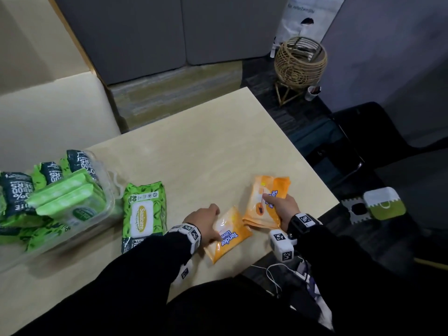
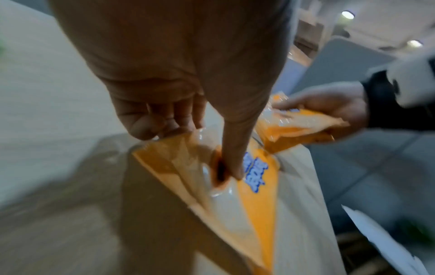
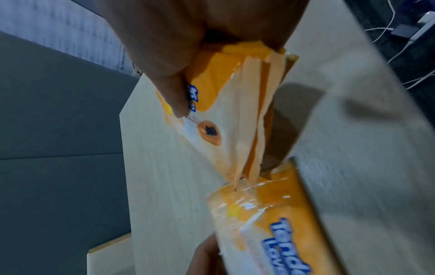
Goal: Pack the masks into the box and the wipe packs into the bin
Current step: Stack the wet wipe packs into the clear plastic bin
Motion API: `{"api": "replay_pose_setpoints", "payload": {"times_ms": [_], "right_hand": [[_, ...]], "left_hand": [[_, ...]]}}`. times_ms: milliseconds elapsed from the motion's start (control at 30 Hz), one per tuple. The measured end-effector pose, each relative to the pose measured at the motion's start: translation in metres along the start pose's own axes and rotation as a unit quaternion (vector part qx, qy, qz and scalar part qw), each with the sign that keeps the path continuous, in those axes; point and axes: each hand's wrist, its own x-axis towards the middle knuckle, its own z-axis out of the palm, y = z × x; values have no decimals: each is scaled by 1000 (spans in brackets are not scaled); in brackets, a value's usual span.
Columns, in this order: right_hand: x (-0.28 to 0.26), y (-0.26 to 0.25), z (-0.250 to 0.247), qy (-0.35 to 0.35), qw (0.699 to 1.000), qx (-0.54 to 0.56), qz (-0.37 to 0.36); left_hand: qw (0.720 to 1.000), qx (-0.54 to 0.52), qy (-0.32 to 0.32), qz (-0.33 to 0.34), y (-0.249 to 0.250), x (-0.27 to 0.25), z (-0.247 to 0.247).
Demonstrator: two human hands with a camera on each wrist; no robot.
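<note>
Two orange "Tender Love" wipe packs lie near the table's front right corner. My left hand (image 1: 206, 221) grips the nearer orange pack (image 1: 229, 235), thumb on its top face and fingers curled over its left edge (image 2: 200, 150). My right hand (image 1: 281, 207) grips the farther orange pack (image 1: 265, 202), thumb pressed on top (image 3: 183, 96); the right wrist view shows layered edges under it, so it may be a stack. A green "Sanicare" pack (image 1: 144, 214) lies flat beside a clear plastic bin (image 1: 103, 163) holding several green packs at the left.
The table's right edge (image 1: 303, 161) and front edge run close to both hands. Beyond them are a dark chair (image 1: 358, 141), a rattan basket stand (image 1: 299, 61), a green-and-white object (image 1: 384, 203) on the floor, and white cables (image 1: 274, 275). A beige seat (image 1: 48, 112) lies behind the bin.
</note>
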Motion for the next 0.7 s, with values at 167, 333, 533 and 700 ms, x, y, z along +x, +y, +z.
{"api": "replay_pose_setpoints", "payload": {"times_ms": [167, 333, 533, 700], "right_hand": [[-3, 5, 7, -35, 999, -9, 0], [-18, -3, 55, -147, 989, -22, -13], [-48, -11, 131, -235, 964, -83, -94], [-46, -12, 142, -268, 942, -155, -128]], "left_hand": [[981, -148, 86, -89, -37, -6, -35], [794, -587, 157, -1, -48, -43, -61], [837, -482, 256, -46, -24, -45, -38], [780, -599, 172, -57, -38, -46, -35]]}}
